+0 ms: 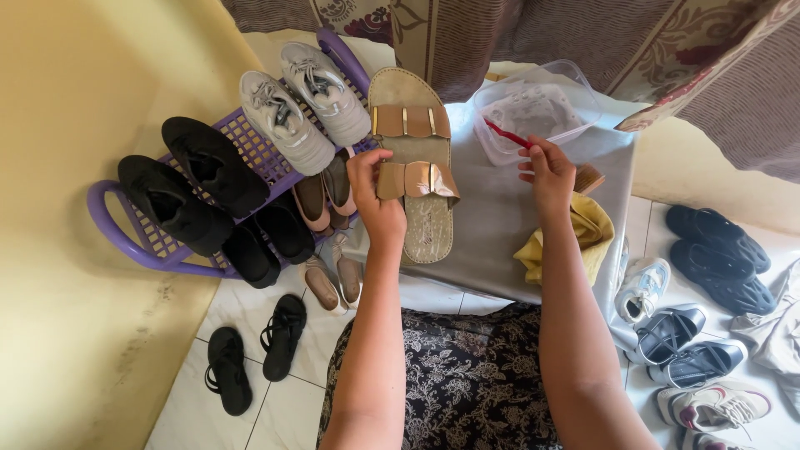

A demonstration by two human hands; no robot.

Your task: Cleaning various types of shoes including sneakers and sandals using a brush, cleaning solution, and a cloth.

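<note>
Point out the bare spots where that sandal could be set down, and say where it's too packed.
Bare grey cloth lies between the tan sandal in the left hand and the yellow rag, below the clear tub. White tile beside the black flip-flops is also bare. The purple rack is crowded, as is the floor at right among the shoes.

Person, head view. Left hand (pixel 375 196) and right hand (pixel 550 175): bare, no rings, watch or bracelets visible. Forearms bare, no sleeves in view. Lap garment (pixel 467 379): dark fabric printed with a pale, dense floral pattern.
</note>
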